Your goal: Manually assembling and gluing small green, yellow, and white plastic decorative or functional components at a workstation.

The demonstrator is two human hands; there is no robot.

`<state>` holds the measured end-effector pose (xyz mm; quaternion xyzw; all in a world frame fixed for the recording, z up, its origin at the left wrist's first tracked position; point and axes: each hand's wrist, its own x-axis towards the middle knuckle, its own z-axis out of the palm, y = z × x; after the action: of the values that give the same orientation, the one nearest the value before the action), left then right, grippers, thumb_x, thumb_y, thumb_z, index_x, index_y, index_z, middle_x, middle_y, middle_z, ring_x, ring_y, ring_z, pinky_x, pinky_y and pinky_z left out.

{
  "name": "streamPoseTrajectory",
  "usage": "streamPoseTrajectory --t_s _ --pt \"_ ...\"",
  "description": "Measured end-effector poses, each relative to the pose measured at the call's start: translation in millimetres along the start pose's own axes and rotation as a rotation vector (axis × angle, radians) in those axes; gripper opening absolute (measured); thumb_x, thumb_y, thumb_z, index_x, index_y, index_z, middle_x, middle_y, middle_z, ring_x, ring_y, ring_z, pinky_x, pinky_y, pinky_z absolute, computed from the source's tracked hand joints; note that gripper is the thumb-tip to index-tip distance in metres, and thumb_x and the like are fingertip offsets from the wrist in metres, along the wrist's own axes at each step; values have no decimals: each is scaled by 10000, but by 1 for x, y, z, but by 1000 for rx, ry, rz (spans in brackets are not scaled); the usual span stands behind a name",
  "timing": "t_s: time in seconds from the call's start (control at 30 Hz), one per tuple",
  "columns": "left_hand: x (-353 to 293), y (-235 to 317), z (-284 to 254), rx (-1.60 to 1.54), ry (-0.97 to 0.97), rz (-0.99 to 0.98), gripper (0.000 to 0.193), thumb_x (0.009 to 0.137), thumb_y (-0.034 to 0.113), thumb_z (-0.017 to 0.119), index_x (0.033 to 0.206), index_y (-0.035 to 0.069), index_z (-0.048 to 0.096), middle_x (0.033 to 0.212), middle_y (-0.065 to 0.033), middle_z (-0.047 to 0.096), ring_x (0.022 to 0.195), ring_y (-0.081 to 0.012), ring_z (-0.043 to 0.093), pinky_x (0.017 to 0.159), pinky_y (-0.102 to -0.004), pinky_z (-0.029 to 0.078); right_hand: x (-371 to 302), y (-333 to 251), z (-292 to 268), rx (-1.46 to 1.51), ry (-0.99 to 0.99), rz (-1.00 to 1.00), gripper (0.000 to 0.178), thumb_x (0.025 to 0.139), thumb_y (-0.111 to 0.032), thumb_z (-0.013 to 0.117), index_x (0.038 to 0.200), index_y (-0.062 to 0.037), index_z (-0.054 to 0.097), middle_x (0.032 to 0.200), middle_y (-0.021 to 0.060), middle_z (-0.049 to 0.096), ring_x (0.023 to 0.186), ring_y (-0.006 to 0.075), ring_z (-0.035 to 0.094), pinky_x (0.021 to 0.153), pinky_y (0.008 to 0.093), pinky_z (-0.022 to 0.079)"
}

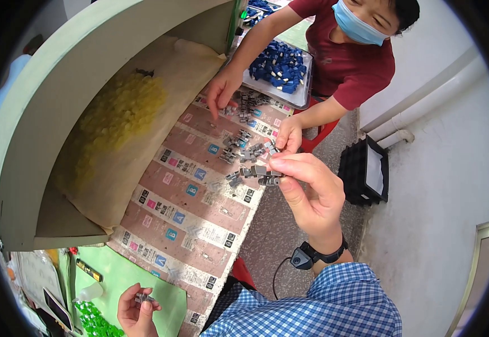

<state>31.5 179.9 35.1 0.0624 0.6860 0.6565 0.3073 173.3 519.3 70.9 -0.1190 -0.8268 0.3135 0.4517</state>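
My right hand (314, 194) reaches out over the table's right edge, thumb and fingers pinched on a cluster of small dark grey parts (259, 172). They look like moulded plastic pieces; their exact kind I cannot tell. Low in the picture, my left hand (136, 314) has its fingers closed around a small grey part (143, 297) above a green mat (168, 297). More loose grey parts (236, 140) lie in a scattered pile on the table beyond my right hand. A co-worker's hand (289, 135) holds a similar grey piece close to my right fingertips.
A co-worker in a red shirt (345, 62) sits opposite, one hand over the table (210, 219). A tray (309, 84) holds blue pieces. Left stands a pale green hood (17, 185) with yellow pieces (115, 112) inside. Green pieces (92, 320) lie near my left hand; a black crate (359, 174) stands right.
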Motion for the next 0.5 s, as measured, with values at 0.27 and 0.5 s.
streamPoseTrajectory --t_s 0.27,0.5 --pt "22 -14 13 -149 -51 -6 453 776 6 638 1199 -43 481 1044 -191 595 803 -200 636 724 -287 531 -14 -16 33 448 -101 317 195 825 67 561 1016 56 598 976 127 567 841 163 611 697 262 574" --pt "20 -6 20 -191 -73 -35 477 772 50 675 1202 -16 482 1029 -156 599 770 -169 630 691 -261 530 -22 -27 67 366 -332 116 253 747 67 646 996 32 622 914 112 601 788 137 611 644 224 531"
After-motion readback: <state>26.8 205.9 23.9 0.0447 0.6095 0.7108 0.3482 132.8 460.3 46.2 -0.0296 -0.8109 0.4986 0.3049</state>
